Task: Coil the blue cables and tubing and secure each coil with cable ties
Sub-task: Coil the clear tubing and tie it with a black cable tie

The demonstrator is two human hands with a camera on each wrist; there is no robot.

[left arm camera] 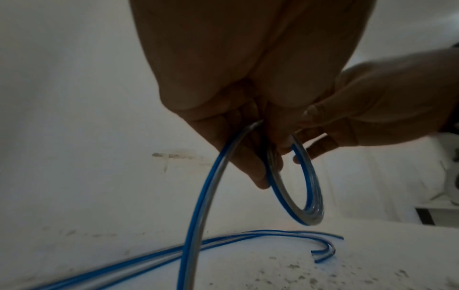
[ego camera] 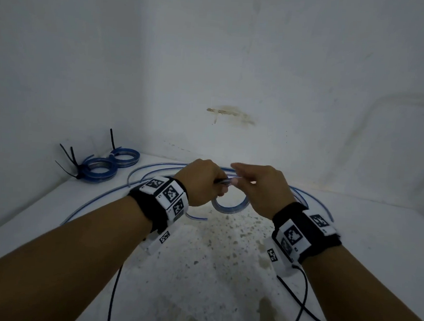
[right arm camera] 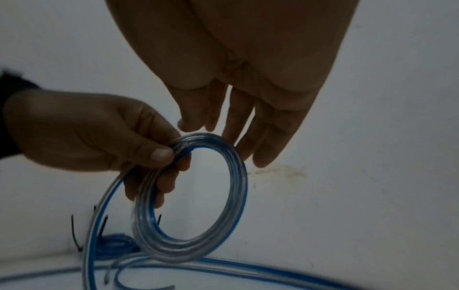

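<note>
1. Above the white floor [ego camera: 51, 214], in front of the wall corner, the left hand [ego camera: 200, 184] holds a small coil of clear tubing with a blue stripe [ego camera: 230, 204]; thumb and curled fingers pinch the coil at its top, and the ring hangs below the hand, clear of the floor.
2. In the right wrist view, the coil [right arm camera: 196, 198] shows several turns stacked together, clamped between the left thumb and fingers [right arm camera: 159, 155].
3. The right hand [ego camera: 261, 189] is just beside the coil on its right; its fingers [right arm camera: 268, 137] are straight and spread slightly, lying against the coil's upper outer edge without closing around it.
4. From the left hand's grip, a loose run of the same tubing [left arm camera: 198, 206] drops to the floor and joins long loops of tubing [ego camera: 139, 173] lying around and behind the held coil.
5. Two cut tube ends [left arm camera: 323, 257] lie on the floor below the coil.
6. Left of the held coil, well apart and near the wall corner, two finished coils [ego camera: 110, 164] lie touching each other, bound with black cable ties [ego camera: 68, 157] whose tails stick up.
7. Both wrists carry black bands with patterned markers [ego camera: 168, 195].
</note>
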